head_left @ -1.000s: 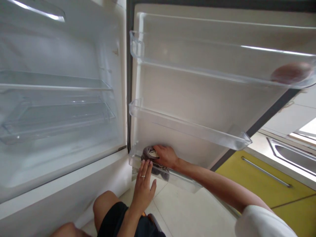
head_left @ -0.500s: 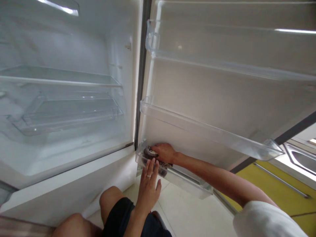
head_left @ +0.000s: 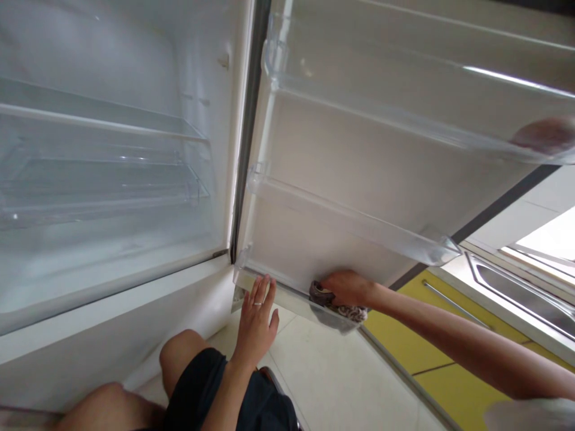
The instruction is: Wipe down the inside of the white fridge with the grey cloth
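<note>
My right hand point(head_left: 348, 288) grips a bunched brown patterned cloth point(head_left: 353, 313) inside the right end of the clear bottom bin point(head_left: 291, 297) on the open fridge door point(head_left: 368, 161). Its fingers are partly hidden by the cloth. At the left part of that bin, my left hand point(head_left: 256, 326), wearing a ring, rests its outstretched fingertips against the front wall. Nothing is held in it.
Two more clear door bins sit above, the nearer a middle bin point(head_left: 350, 218). To the left is the lit fridge interior with a glass shelf point(head_left: 103, 120) and a clear drawer point(head_left: 99, 200). Yellow cabinets point(head_left: 404, 341) and a sink point(head_left: 525, 296) stand right. A blurred reddish shape point(head_left: 545, 136) shows upper right.
My right hand has slid the cloth from the bin's left end to its right end. My left hand stays at the front wall. The view has shifted to the right.
</note>
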`<state>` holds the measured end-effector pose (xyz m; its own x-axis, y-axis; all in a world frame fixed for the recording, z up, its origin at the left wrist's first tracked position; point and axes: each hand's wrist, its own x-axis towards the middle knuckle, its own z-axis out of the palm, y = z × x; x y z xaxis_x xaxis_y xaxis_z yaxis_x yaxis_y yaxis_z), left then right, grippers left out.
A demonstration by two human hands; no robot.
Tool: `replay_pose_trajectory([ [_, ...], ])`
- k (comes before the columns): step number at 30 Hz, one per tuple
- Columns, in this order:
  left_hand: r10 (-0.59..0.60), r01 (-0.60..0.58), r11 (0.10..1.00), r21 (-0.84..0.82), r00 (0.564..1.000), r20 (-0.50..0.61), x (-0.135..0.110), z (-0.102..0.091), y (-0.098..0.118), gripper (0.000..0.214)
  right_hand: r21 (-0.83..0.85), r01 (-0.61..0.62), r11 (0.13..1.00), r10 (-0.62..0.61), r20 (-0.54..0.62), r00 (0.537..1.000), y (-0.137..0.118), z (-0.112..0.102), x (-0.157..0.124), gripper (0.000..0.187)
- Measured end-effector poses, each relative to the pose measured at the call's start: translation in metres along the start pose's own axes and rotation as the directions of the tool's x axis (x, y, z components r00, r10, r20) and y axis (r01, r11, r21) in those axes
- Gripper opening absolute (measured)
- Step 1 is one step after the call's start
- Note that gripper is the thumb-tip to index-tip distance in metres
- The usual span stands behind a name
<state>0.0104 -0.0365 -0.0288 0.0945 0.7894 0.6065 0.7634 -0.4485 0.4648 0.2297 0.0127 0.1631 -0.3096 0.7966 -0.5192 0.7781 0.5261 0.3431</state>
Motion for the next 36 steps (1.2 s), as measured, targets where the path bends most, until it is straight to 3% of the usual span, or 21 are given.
replay_pose_trajectory([
  [7,-0.012,0.012,1.000,0.016,1.000,0.005,0.001,-0.005,0.004,0.092,0.079,-0.089,0.993,0.100,-0.144,0.985,0.016,-0.008,-0.043,0.037],
  [12,-0.015,0.015,1.000,0.006,1.000,0.002,0.002,-0.008,0.008,0.092,0.270,-0.177,0.946,0.248,-0.257,0.934,0.036,-0.005,-0.101,0.049],
  [17,-0.026,0.026,0.999,-0.036,1.000,-0.008,0.003,-0.005,0.009,0.092,0.482,-0.205,0.852,0.359,-0.251,0.899,0.048,0.039,-0.142,0.039],
  [21,-0.015,0.015,0.999,-0.050,1.000,0.004,0.004,-0.005,0.007,0.091,0.643,-0.172,0.746,0.440,-0.282,0.852,0.051,0.089,-0.138,0.053],
  [24,-0.007,0.008,0.999,-0.040,1.000,0.018,0.004,-0.008,0.007,0.088,0.739,-0.129,0.662,0.513,-0.320,0.796,0.045,0.125,-0.124,0.051],
  [27,-0.007,0.007,1.000,-0.025,1.000,0.021,0.004,-0.008,0.009,0.088,0.854,-0.049,0.519,0.631,-0.343,0.696,0.034,0.159,-0.107,0.055],
  [29,-0.010,0.010,1.000,-0.015,1.000,0.010,0.004,-0.007,0.012,0.089,0.935,0.016,0.355,0.727,-0.286,0.624,0.026,0.183,-0.094,0.057],
  [30,-0.012,0.012,1.000,-0.009,1.000,0.003,0.004,-0.006,0.013,0.089,0.961,0.043,0.272,0.755,-0.241,0.610,0.022,0.194,-0.087,0.056],
  [36,-0.003,0.002,1.000,0.022,1.000,0.003,0.003,-0.006,0.014,0.090,0.969,0.202,-0.142,0.776,-0.017,0.630,-0.014,0.251,-0.047,0.048],
])
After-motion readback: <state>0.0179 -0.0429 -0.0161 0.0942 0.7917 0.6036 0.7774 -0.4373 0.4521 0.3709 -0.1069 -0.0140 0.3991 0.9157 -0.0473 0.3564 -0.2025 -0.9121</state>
